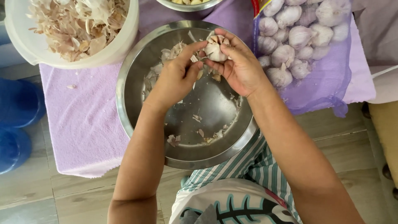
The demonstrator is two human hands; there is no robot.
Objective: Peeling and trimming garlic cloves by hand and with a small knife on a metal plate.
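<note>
1. Papery white garlic bulb (pixel 215 49) sits in my right hand (pixel 240 68), cupped over the steel bowl (pixel 137 66); my left hand (pixel 176 79) pinches its skin at the near side.
2. It looks light and firm, its husk brittle and flaky; best gripped round the body, I judge.
3. Peelings fill the white tub (pixel 124 41); a purple mesh bag (pixel 327 79) of bulbs lies right, on the lilac cloth (pixel 83 124).

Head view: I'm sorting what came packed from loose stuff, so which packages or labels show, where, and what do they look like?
Mesh bag: upper right on the purple cloth, purple netting, full of whole white garlic bulbs.
Label: top edge of that bag, narrow red and yellow strip, mostly cut off.
No signs or screens.
</note>
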